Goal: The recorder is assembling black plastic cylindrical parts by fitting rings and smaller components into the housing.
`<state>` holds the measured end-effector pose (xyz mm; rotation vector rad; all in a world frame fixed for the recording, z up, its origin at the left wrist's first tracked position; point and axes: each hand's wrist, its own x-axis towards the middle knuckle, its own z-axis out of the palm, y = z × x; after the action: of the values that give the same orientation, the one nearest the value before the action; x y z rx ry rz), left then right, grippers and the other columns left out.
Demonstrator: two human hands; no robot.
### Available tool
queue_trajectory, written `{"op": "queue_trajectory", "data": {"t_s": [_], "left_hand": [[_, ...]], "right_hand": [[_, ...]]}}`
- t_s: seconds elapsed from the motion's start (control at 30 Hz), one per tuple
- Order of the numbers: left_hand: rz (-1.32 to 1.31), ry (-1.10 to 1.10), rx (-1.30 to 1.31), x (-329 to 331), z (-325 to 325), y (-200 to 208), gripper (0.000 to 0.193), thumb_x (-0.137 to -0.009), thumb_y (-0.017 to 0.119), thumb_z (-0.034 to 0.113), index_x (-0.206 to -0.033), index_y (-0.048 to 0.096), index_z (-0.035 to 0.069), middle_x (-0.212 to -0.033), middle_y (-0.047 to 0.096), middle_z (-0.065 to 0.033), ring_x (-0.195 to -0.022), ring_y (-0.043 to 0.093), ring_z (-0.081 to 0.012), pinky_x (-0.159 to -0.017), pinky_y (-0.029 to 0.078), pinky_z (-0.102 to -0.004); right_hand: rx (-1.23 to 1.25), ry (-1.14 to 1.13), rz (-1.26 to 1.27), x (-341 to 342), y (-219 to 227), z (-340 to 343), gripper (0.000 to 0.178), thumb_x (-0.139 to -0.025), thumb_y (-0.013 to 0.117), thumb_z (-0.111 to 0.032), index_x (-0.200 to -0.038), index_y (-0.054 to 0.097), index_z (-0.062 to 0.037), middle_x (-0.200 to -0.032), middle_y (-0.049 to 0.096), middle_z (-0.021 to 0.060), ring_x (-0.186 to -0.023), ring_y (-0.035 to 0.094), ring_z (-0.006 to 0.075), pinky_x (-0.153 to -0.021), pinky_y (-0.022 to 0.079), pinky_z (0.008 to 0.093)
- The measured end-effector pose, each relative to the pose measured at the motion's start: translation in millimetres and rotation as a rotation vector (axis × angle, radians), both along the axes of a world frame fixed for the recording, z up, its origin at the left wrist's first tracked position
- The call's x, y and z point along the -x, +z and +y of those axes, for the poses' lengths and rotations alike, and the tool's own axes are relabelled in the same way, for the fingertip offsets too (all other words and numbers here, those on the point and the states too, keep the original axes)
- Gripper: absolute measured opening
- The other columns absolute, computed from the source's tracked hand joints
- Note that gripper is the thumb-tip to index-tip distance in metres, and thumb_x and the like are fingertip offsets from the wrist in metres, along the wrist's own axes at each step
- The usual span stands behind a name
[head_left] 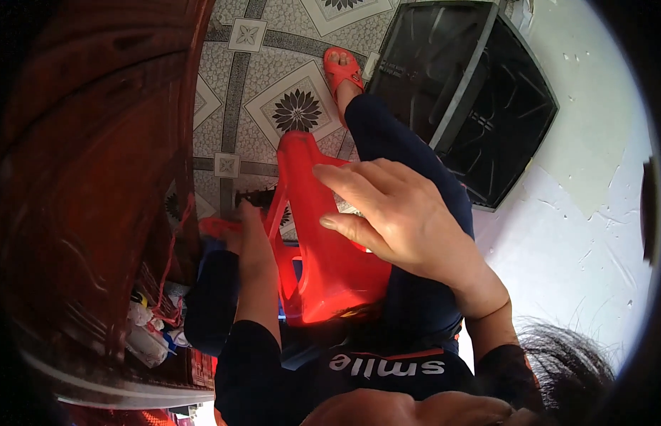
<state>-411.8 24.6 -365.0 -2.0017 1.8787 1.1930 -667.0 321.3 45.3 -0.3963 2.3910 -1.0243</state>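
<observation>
A red plastic stool-like frame lies between my legs, its narrow end pointing away from me over the floor. Above its right side is my right hand, thumb and index finger spread apart, the other fingers curled, and nothing visible between them. Whether it touches the plastic I cannot tell. My left hand reaches down to the left of the frame. Its fingers are blurred and partly hidden, beside a small dark object. Whether the hand holds that object is unclear.
A dark brown wooden cabinet rises on the left, with a pink cord and several bags beside it. Black trays or panels lean against the pale wall on the right. The floor is patterned tile; my foot wears a red sandal.
</observation>
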Motion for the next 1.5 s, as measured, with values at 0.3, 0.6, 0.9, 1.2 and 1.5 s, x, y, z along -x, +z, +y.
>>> {"op": "queue_trajectory", "data": {"t_s": [0.3, 0.6, 0.9, 1.2, 1.5], "left_hand": [[0.66, -0.072, -0.214, 114, 25, 191, 0.037, -0.096, 0.058, 0.007, -0.13, 0.045, 0.005, -0.119, 0.058, -0.016, -0.103, 0.058, -0.0258, -0.088, 0.048, -0.0369], [1.085, 0.06, -0.523, 58, 78, 456, 0.058, -0.1, 0.053, 0.02, -0.148, 0.023, 0.01, -0.119, 0.059, -0.0124, -0.11, 0.058, -0.0242, -0.092, 0.05, -0.0392], [1.333, 0.068, -0.403, -61, 33, 586, 0.072, -0.09, 0.063, 0.011, -0.15, 0.024, 0.015, -0.106, 0.058, -0.0101, -0.089, 0.063, -0.0207, -0.08, 0.053, -0.0351], [1.503, 0.258, -0.411, -94, -72, 646, 0.107, -0.079, 0.072, 0.003, -0.154, -0.001, 0.024, -0.114, 0.046, -0.012, -0.1, 0.061, -0.0312, -0.074, 0.059, -0.0484], [1.405, 0.257, -0.088, -131, -91, 628, 0.094, -0.085, 0.07, 0.008, -0.155, 0.009, 0.022, -0.11, 0.051, -0.0096, -0.093, 0.06, -0.0213, -0.07, 0.057, -0.0383]], "right_hand": [[-0.166, 0.142, 0.088, 24, -5, -19, 0.036, -0.087, 0.065, -0.031, -0.109, 0.058, -0.0033, -0.089, 0.066, 0.0154, -0.09, 0.064, 0.034, -0.075, 0.051, 0.0418], [0.225, 0.261, -0.038, -130, 35, -85, 0.061, -0.082, 0.071, -0.026, -0.134, 0.048, -0.0049, -0.117, 0.059, 0.0222, -0.101, 0.061, 0.0431, -0.08, 0.051, 0.048], [0.602, 0.924, 0.244, -123, 224, -171, 0.031, -0.087, 0.067, -0.023, -0.11, 0.064, -0.0029, -0.11, 0.066, 0.0139, -0.092, 0.066, 0.0354, -0.076, 0.053, 0.0439], [-0.007, 0.869, 1.299, -25, 211, -402, 0.028, -0.076, 0.074, -0.027, -0.095, 0.062, -0.009, -0.09, 0.059, 0.0098, -0.086, 0.062, 0.0279, -0.072, 0.053, 0.0399], [0.47, 0.694, 1.111, -106, 265, -379, 0.025, -0.086, 0.065, -0.008, -0.111, 0.061, -0.0052, -0.096, 0.069, 0.0118, -0.085, 0.068, 0.0235, -0.071, 0.054, 0.0314]]}}
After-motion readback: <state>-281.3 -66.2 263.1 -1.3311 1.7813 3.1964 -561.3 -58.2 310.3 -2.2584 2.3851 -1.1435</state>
